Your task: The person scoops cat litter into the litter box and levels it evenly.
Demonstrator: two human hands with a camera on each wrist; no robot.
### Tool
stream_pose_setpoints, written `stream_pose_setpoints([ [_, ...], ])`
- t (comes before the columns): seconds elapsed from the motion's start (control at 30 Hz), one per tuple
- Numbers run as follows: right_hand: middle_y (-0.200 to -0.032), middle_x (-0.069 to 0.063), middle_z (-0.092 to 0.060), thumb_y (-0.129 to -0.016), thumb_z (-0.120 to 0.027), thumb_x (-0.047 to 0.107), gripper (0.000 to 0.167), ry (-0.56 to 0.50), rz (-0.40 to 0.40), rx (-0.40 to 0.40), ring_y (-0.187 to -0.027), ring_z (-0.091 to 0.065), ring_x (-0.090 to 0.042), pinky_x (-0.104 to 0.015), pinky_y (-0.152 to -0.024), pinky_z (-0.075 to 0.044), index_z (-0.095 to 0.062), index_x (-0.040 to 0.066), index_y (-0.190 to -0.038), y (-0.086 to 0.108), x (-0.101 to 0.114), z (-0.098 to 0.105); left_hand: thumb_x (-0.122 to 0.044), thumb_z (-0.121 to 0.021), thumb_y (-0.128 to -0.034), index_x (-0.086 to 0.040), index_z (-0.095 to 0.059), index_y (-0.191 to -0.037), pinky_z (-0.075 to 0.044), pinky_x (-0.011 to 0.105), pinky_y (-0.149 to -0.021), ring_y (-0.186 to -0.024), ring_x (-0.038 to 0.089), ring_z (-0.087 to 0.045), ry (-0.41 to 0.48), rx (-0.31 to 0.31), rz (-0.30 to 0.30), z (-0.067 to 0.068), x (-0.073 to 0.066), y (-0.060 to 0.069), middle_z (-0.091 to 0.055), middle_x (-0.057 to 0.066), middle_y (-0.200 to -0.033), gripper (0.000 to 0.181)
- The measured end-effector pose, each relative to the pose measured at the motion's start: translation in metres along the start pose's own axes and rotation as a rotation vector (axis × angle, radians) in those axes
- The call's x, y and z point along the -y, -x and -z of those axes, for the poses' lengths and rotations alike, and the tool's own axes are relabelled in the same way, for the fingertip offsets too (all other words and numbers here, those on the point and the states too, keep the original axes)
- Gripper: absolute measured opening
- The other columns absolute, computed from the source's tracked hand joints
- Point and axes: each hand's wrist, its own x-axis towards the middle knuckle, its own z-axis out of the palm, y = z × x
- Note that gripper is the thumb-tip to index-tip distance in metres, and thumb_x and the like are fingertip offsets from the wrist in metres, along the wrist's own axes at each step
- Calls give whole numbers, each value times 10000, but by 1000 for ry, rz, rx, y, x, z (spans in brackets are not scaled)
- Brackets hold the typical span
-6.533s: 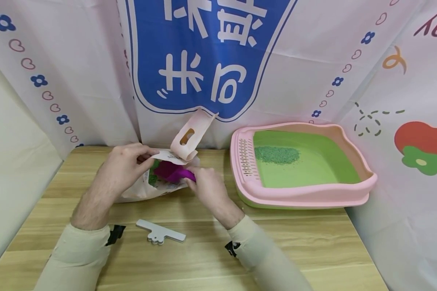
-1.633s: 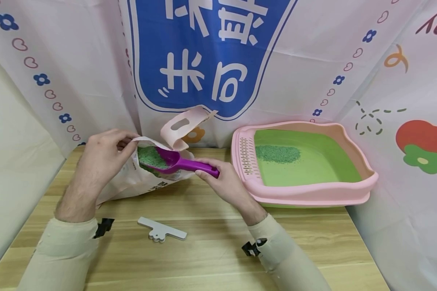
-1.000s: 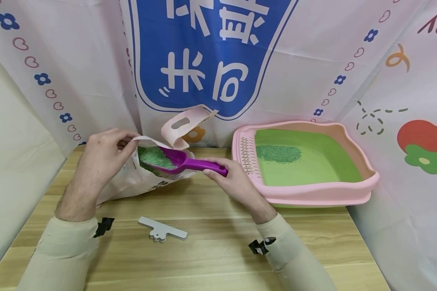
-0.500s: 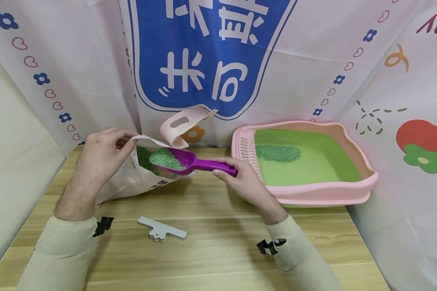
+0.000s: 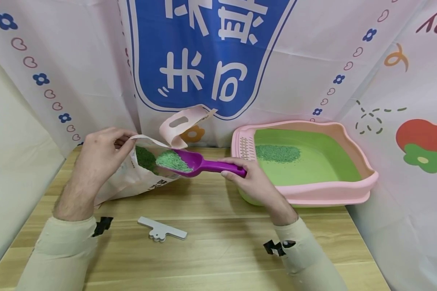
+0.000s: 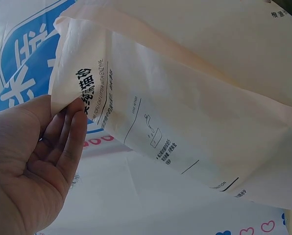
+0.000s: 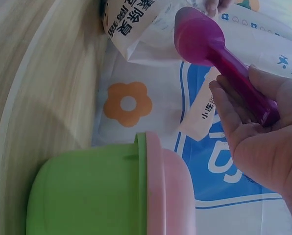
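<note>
Nearest, the grey clip [image 5: 162, 229] lies on the tabletop [image 5: 211, 254], where green granules [image 5: 173, 161] could scatter if the purple scoop [image 5: 207, 165] tips. Beyond it the hands are apart, the right hand [image 5: 253, 178] gripping the scoop's handle and the left hand [image 5: 103, 157] pinching the edge of the white bag [image 5: 131, 184]; the heaped scoop sits at the bag's open mouth, so a wrist roll or a snag on the lip could spill it. To the right, the tray's pink rim [image 5: 313, 194] might jolt a scoop held low.

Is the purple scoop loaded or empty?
Loaded, not empty: in the head view, pale green granules are heaped in the scoop. They do not show in the right wrist view.
</note>
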Motion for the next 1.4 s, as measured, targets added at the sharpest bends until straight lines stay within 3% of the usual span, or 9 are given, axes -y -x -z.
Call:
stream_pose_setpoints([
  [0.37,-868,-16,-625,-1132,-808,205,361,47,10,-9,-627,-388,-94,-221,-546,-337,-813,166,-1491,10,-4,15,-170,-764,-1148,-35,-874,-1260,-335,-38,-764,-1001,405,-834,0,17,29,2,1,2,-861,226,-1168,207],
  [0.8,-865,-18,-595,-1115,-815,137,349,66,4,-9,-626,-379,-66,-211,-553,-325,-814,81,-1459,22,-3,37,-167,-770,-1144,-30,-878,-1247,-335,-50,-759,-984,404,-832,6,6,8,2,2,0,-863,227,-1148,202],
  [1.03,-787,8,-494,-1116,-816,147,348,77,-28,-20,-618,-372,-67,-214,-543,-309,-811,87,-1458,28,-4,46,-161,-772,-1142,-30,-878,-1247,-335,-57,-752,-982,401,-834,7,8,8,2,1,0,-863,228,-1150,198],
  [1.27,-817,-22,-586,-1114,-815,130,372,82,-18,-54,-604,-373,-54,-216,-532,-305,-796,70,-1481,32,-5,57,-175,-769,-1148,-34,-878,-1246,-338,-43,-767,-994,402,-834,7,15,15,2,2,1,-864,221,-1158,203],
  [1.4,-894,-173,-691,-1122,-802,124,375,80,-14,-74,-606,-387,-52,-218,-530,-324,-789,68,-1493,33,-7,64,-179,-767,-1149,-32,-878,-1246,-338,-46,-766,-988,404,-835,6,12,11,2,2,1,-863,222,-1151,208],
])
